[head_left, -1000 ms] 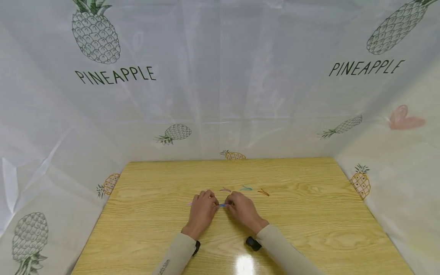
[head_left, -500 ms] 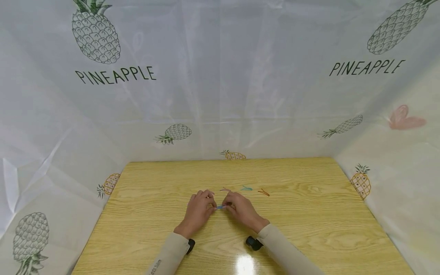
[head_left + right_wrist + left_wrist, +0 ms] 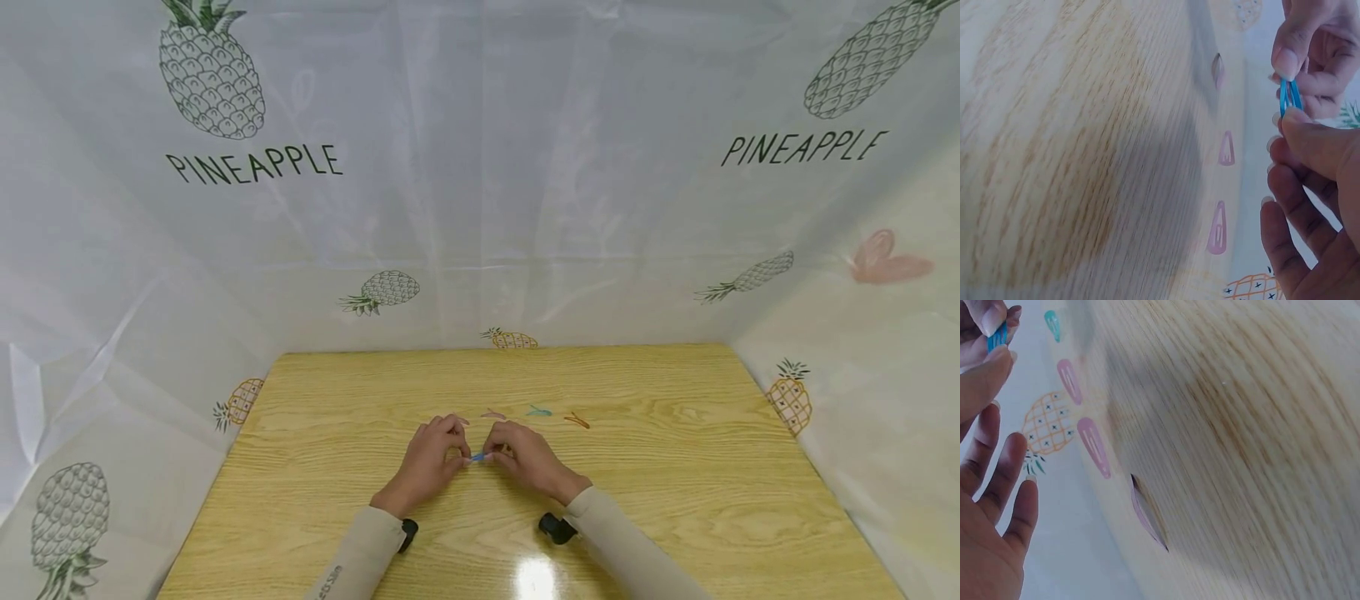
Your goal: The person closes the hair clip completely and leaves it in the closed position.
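Observation:
A blue snap hair clip (image 3: pixel 477 457) is pinched at one end by my left hand (image 3: pixel 431 457) and at the other by my right hand (image 3: pixel 528 458). In the right wrist view the clip (image 3: pixel 1290 95) shows parted strips, with thumbs and fingertips covering both ends. The spare fingers of my left hand (image 3: pixel 991 494) are spread loosely. Behind the hands lie a teal clip (image 3: pixel 539 411), an orange clip (image 3: pixel 577 421) and a pink clip (image 3: pixel 492 413). The left wrist view shows another pink clip (image 3: pixel 1094 448) and a bent pink one (image 3: pixel 1147 515).
A wood-grain table (image 3: pixel 675 467) carries everything. White pineapple-print sheeting (image 3: pixel 480 208) rises along its back and both sides. A black wrist strap piece (image 3: pixel 556 528) shows below the right sleeve, and a glare spot lies near the front.
Both hands have drawn slightly nearer the body with the blue hair clip between them. My left hand and forearm have shifted left and turned a little; the other clips visible throughout lie still.

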The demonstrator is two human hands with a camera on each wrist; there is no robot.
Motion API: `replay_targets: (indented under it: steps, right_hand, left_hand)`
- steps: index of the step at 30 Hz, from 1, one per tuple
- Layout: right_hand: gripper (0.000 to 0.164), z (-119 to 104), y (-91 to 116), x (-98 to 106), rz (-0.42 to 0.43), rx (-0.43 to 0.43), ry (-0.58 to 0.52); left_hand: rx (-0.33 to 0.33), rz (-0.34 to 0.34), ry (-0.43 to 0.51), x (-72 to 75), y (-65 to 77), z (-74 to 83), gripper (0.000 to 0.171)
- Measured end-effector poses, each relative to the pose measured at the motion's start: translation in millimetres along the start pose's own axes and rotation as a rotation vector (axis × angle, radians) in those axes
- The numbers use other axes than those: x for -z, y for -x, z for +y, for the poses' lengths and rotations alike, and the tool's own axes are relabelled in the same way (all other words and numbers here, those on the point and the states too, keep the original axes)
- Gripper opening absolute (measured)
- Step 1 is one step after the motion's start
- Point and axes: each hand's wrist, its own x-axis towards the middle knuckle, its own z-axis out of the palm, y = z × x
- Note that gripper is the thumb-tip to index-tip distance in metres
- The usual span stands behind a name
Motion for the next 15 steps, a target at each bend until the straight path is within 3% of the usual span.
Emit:
replay_targets:
  steps: [5, 15]
  right_hand:
    - [0.004, -1.9, -0.1, 2.6, -0.042, 0.004, -0.056]
    - [0.007, 4.7, 0.0, 0.4, -0.082, 0.047, -0.156]
  left_hand:
    - [-0.02, -0.026, 0.053, 3.4, 3.1, -2.0, 0.011]
    - [-0.077, -0.066, 0.053, 8.7, 5.0, -5.3, 0.011]
